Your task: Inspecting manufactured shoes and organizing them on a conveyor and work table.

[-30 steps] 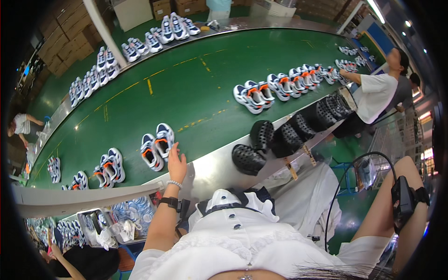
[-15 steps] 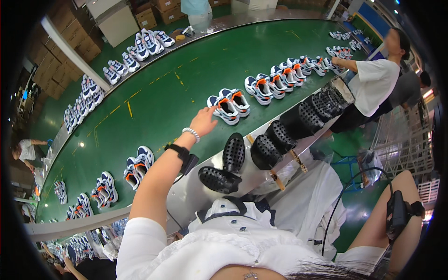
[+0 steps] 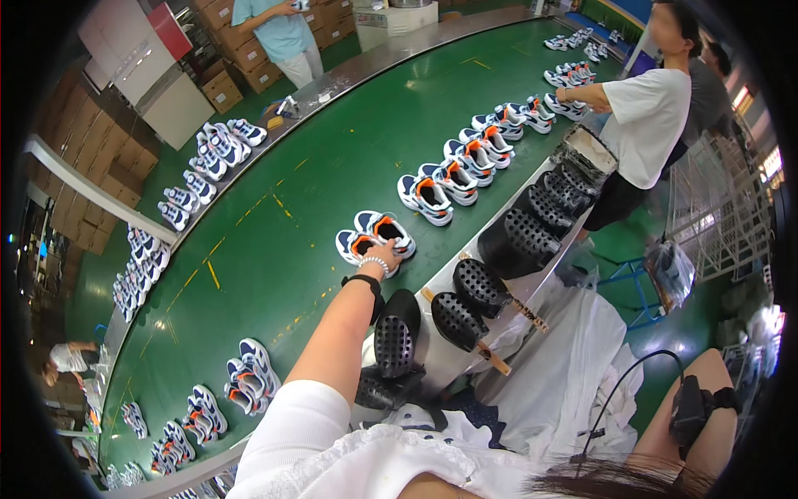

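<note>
My left hand (image 3: 381, 254), with a beaded bracelet and a black strap at the wrist, reaches over the green work surface (image 3: 299, 241). Its fingers curl over the heel collar of the right-hand sneaker (image 3: 394, 231) in a pair. This sneaker is white and navy with an orange lining. The other sneaker (image 3: 351, 244) of the pair stands beside it on the left. Bent at the elbow, my right arm (image 3: 706, 381) shows at the lower right with a black device strapped on; the hand is out of view.
Black perforated shoe-shaped shells (image 3: 399, 333) line the near metal edge. More sneaker pairs (image 3: 453, 181) stand farther right, others (image 3: 252, 374) at lower left and along the far ledge (image 3: 218, 150). A co-worker (image 3: 648, 108) stands at the right, handling shoes. Another person (image 3: 278, 37) stands beyond the ledge.
My left hand has gone from the side of the sneaker pair to the heel collar of its right-hand shoe. The whole view has shifted, and the pair now appears farther left and lower.
</note>
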Demonstrator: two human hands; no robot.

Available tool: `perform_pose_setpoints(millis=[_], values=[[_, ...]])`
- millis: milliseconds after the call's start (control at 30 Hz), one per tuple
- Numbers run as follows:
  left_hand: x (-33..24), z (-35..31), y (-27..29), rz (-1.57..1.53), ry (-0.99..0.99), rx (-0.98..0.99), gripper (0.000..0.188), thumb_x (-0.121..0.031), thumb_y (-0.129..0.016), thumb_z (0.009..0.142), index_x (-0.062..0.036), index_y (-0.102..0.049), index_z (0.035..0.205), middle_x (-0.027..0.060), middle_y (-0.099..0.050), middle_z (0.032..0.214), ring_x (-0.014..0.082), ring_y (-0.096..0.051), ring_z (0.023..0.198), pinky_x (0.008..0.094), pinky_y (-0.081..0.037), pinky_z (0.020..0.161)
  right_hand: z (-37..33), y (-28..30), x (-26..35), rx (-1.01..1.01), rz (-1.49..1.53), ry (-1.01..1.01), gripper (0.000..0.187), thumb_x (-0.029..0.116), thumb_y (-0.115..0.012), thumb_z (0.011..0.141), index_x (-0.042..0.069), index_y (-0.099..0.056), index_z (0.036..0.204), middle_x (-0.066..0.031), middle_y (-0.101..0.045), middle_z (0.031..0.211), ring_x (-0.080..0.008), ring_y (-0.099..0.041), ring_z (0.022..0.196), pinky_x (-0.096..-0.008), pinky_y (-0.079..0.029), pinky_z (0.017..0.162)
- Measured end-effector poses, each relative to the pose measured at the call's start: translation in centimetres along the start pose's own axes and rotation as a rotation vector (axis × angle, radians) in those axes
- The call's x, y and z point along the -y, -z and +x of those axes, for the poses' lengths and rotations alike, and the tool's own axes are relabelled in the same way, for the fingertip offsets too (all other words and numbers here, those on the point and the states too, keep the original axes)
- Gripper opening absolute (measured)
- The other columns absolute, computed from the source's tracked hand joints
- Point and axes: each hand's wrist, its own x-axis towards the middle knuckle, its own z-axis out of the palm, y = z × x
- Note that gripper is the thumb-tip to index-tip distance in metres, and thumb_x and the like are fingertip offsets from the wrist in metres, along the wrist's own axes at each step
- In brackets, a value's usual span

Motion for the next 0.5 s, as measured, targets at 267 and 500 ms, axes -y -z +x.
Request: perform_pose_setpoints(millis=[267,500], values=[[5.7,-5.0,-1.2,-0.059,-0.105,-0.112,0.043,-0.043,-0.046,0.089,-0.0094,-0.046,0.116,0.0244,-0.063,0.098,0.0389,-0.061,0.092,0.0471,-0.048,0.080,0.0,-2.6,0.3,0.022,0.057,0.064,0.031,0.027,-0.046,0.093,0.003,-0.058,0.108,-0.0089,-0.062,0.091,-0.0202,-0.060,0.077,-0.0345,-0.048,0.073],[13.2,-15.6,-5.9,-0.095,-0.018,-0.284,0.033,-0.041,-0.050,0.087,-0.0146,-0.052,0.105,0.0195,-0.065,0.079,0.0378,-0.063,0.077,0.0470,-0.050,0.068,-0.2,-7.2,1.2,0.095,0.154,0.132,0.031,0.027,-0.046,0.093,0.003,-0.058,0.108,-0.0091,-0.062,0.091,-0.0204,-0.059,0.077,-0.0346,-0.048,0.073]])
